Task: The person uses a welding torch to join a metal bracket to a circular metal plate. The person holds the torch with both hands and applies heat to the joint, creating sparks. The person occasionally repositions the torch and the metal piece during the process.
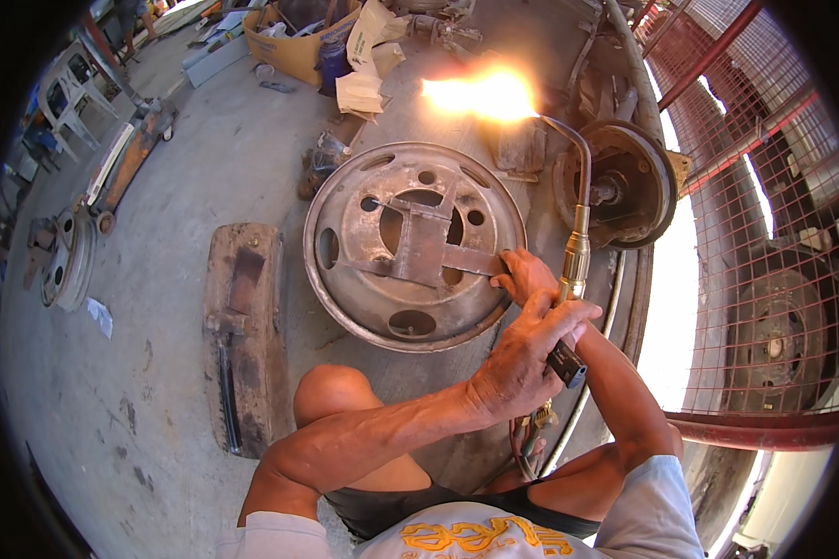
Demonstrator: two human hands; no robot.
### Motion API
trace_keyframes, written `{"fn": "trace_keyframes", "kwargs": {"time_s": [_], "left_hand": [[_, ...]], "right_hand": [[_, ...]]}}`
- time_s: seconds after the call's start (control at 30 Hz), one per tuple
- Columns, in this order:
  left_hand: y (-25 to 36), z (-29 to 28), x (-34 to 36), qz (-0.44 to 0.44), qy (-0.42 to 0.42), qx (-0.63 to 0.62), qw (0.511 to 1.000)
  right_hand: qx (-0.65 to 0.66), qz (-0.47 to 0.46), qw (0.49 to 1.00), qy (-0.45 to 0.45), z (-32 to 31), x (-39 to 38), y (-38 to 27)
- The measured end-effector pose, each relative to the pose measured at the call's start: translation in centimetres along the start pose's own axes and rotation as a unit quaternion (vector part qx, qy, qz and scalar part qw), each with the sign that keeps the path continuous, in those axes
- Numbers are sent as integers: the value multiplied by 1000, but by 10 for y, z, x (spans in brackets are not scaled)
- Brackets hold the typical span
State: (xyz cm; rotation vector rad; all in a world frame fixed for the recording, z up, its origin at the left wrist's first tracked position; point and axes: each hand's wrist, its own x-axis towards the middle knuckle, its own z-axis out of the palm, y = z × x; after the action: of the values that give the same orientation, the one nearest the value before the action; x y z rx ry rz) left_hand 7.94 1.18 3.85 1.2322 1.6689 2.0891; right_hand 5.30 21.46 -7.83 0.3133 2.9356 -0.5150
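Note:
My left hand point(522, 359) is closed around the handle of a brass gas torch point(576, 261). A bright flame point(485, 95) blows leftward from its bent tip. A black piece with a bluish end point(567, 363) sticks out beneath that hand; I cannot tell whether it belongs to the torch. My right hand point(526, 275), its forearm crossing under the torch, pinches the end of a flat bar on a rusty steel bracket point(423, 247). This bracket lies across a steel wheel rim point(364, 312) on the floor in front of me.
A brown metal block point(245, 326) lies left of the rim. A brake drum point(657, 200) stands at the right, beside red wire mesh point(727, 158). Torn cardboard point(362, 88) and a yellow box point(298, 56) are at the back. A floor jack point(126, 168) stands far left.

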Motion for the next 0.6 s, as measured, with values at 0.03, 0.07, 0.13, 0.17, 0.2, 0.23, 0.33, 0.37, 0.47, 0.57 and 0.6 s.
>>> {"fn": "trace_keyframes", "kwargs": {"time_s": [0.03,0.07,0.13,0.17,0.2,0.23,0.33,0.37,0.47,0.57,0.6], "left_hand": [[1,0,-1,-24,-11,-15,1000],[1,0,0,-16,-8,-8,1000],[1,0,1,-13,-3,-13,1000],[1,0,1,-3,0,0,1000],[1,1,2,5,5,7,1000],[0,1,2,14,10,13,1000],[-1,0,2,-6,-13,2,1000],[-1,0,3,-2,-14,14,1000],[-2,-1,3,13,-9,38,999],[-2,-2,2,13,-11,42,999],[-1,-2,2,12,-11,41,999]], "right_hand": [[13,-11,1000,22,2,-4,-2],[16,-18,999,41,5,-6,-5],[19,-20,998,57,8,-13,-10],[19,-15,998,54,9,-16,-12],[6,-4,999,49,10,-20,-14],[25,-4,998,49,10,-24,-16],[45,1,997,56,11,-35,-24],[53,-7,996,67,11,-37,-26],[76,-15,993,93,12,-44,-32],[78,-24,994,79,8,-46,-33],[75,-29,994,68,7,-44,-32]]}}
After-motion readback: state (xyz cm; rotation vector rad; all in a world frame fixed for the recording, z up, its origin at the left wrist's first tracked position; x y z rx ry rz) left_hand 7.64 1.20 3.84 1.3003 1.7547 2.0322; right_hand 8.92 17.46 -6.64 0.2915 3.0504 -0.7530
